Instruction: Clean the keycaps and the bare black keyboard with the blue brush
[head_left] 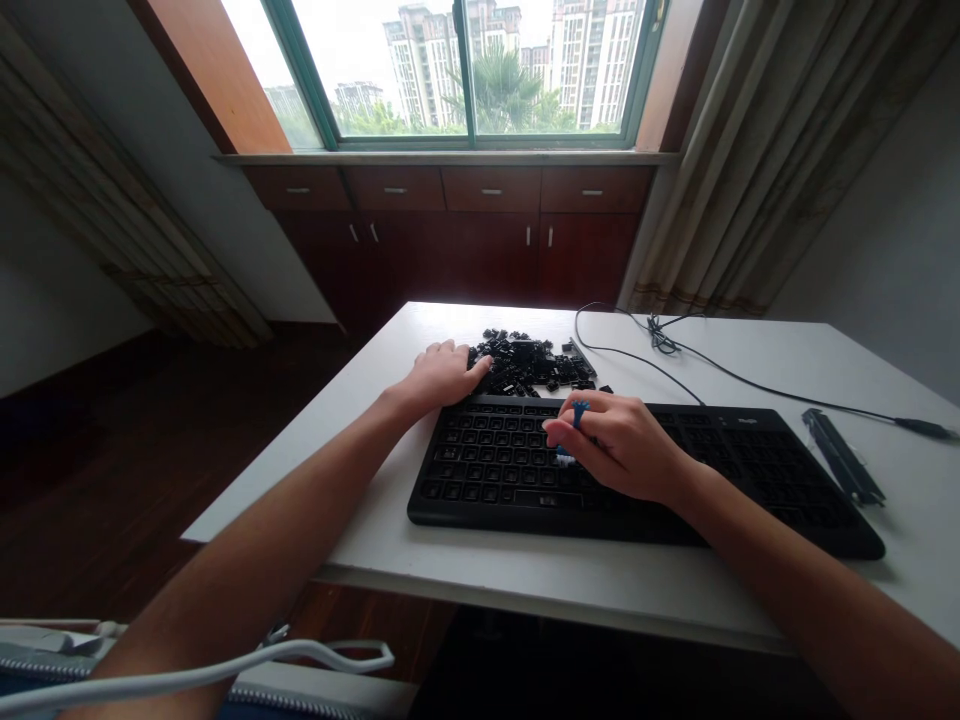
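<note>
White table (pixel 510 552) — keyboard (pixel 517 470) beneath right hand (pixel 626 445), blue tool (pixel 580 412) gripped; left hand (pixel 442 375) spread loosely beside keycaps (pixel 529 362).

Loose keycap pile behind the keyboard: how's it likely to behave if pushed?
Probably scatters rather than moving as one block: the black keycaps lie in a loose heap. Each is likely light, being small beside the left hand. They may slide more than roll, given blocky shapes and the smooth-looking white table.

place: likely home room | signs: curtains (pixel 720 160), drawered cabinets (pixel 457 245), wooden floor (pixel 142 480), window (pixel 466 70) facing tower blocks (pixel 429 65)
</note>
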